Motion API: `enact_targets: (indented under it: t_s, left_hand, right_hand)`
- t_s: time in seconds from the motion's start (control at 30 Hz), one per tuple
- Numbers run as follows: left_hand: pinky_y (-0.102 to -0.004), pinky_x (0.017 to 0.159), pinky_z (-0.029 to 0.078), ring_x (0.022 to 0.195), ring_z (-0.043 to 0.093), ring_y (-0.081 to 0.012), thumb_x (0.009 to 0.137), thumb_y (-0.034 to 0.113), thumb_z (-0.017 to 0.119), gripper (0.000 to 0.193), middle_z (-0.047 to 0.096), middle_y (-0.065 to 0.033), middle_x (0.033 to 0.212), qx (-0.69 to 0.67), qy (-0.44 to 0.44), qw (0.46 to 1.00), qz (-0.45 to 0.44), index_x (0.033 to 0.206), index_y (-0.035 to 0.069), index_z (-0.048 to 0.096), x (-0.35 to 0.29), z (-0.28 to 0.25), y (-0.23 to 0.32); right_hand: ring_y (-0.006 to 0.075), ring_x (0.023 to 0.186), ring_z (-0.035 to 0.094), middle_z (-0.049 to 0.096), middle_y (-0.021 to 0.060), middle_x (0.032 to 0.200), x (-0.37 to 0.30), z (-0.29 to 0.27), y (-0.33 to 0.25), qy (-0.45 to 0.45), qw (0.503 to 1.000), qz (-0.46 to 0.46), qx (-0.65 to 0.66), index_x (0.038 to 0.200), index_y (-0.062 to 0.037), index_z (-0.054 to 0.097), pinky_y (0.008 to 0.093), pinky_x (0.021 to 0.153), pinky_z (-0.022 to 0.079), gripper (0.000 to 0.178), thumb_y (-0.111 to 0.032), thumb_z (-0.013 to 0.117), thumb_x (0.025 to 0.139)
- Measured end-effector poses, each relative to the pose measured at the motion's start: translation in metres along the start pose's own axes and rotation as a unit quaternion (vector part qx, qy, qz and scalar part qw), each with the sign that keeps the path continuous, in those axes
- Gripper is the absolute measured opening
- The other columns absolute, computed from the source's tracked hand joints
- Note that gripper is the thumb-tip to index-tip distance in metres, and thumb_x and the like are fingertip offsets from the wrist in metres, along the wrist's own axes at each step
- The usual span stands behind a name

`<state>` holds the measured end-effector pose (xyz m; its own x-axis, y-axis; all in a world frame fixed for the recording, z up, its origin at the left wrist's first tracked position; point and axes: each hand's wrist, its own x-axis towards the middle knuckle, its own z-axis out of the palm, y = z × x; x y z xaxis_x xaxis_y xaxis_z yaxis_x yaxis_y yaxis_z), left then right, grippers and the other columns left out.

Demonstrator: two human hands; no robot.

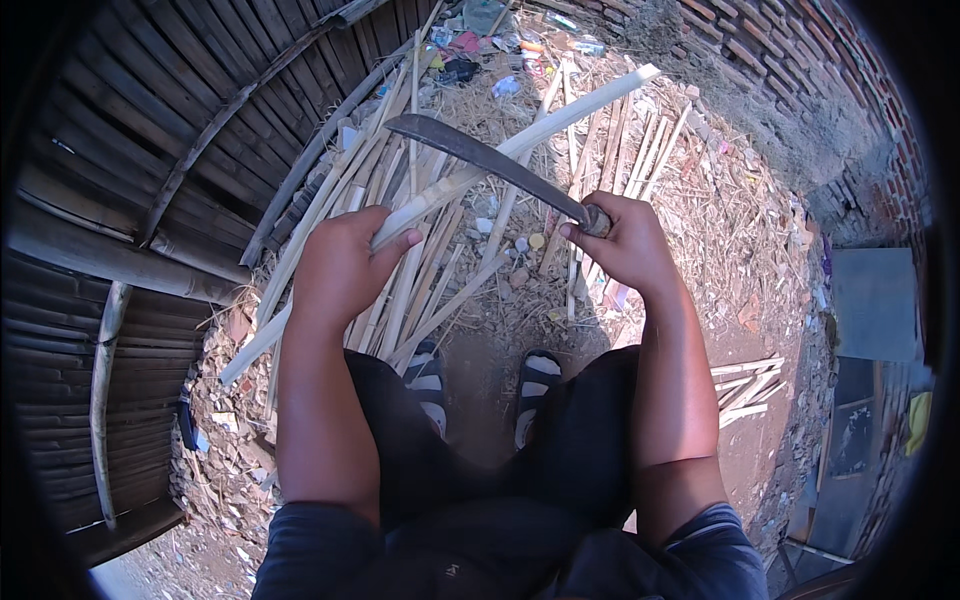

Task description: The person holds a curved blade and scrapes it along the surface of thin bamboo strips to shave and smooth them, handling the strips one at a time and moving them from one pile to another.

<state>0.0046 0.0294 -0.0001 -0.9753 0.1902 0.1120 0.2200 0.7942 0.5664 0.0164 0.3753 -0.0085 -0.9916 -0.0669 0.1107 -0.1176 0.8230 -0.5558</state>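
Observation:
My left hand [345,255] is closed around a long, pale strip of split bamboo [575,117]. The strip slants from beside my left forearm up to the far right. In my right hand [632,242] is the handle of a machete [490,160], its dark blade curving at the tip and pointing to the far left. The blade crosses over the strip just beyond my left hand; whether the edge touches it I cannot tell.
Several split strips [440,262] lie on the littered ground between my hands and farther off. A short pile of strips [745,388] is at the right. A slatted bamboo wall [170,110] stands at left, a brick wall [790,50] at far right. My sandalled feet [538,378] are below.

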Motion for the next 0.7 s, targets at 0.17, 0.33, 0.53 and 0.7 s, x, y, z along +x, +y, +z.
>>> enact_targets:
  t_s: [0.17, 0.33, 0.53, 0.7]
  left_hand:
    - [-0.0388, 0.069, 0.053, 0.067, 0.067, -0.0248, 0.097, 0.033, 0.082, 0.035, 0.072, -0.0184, 0.078, -0.038, -0.005, 0.999, -0.025, 0.107, -0.001, 0.078, 0.008, 0.006, -0.011]
    - [-0.0397, 0.073, 0.055, 0.072, 0.069, -0.0218, 0.099, 0.040, 0.079, 0.043, 0.074, -0.0177, 0.080, -0.002, -0.017, 0.999, -0.052, 0.109, -0.002, 0.078, 0.041, 0.022, -0.009]
    - [-0.0476, 0.108, 0.053, 0.136, 0.062, -0.0344, 0.091, 0.065, 0.079, 0.090, 0.064, -0.0218, 0.146, -0.097, -0.054, 0.994, -0.024, 0.155, 0.006, 0.057, 0.130, 0.092, 0.057]
    - [-0.0350, 0.098, 0.056, 0.113, 0.073, -0.0201, 0.101, 0.035, 0.070, 0.051, 0.074, -0.0248, 0.122, -0.089, -0.045, 0.960, 0.263, 0.141, 0.004, 0.064, 0.175, 0.103, 0.059]
  right_hand:
    - [0.0167, 0.066, 0.063, 0.069, 0.0074, 0.072, 0.000, -0.024, 0.033, 0.165, 0.967, 0.185, 0.057, 0.098, -0.0029, 0.077, 0.0353, 0.065, 0.050, 0.037, -0.038, 0.087, 0.090]
    - [0.0119, 0.074, 0.064, 0.072, 0.0023, 0.082, 0.001, -0.027, 0.050, 0.276, 0.927, 0.181, 0.178, 0.102, -0.0029, 0.076, 0.0309, 0.070, 0.050, 0.043, -0.042, 0.089, 0.089]
    - [0.0087, 0.066, 0.057, 0.065, -0.0018, 0.074, -0.004, -0.035, 0.054, 0.284, 0.918, 0.153, 0.230, 0.099, -0.0040, 0.077, 0.0264, 0.061, 0.043, 0.039, -0.039, 0.090, 0.089]
    - [0.0098, 0.070, 0.059, 0.065, -0.0012, 0.078, -0.019, -0.044, 0.062, 0.288, 0.920, 0.169, 0.206, 0.104, -0.0038, 0.077, 0.0268, 0.064, 0.045, 0.051, -0.048, 0.092, 0.084]
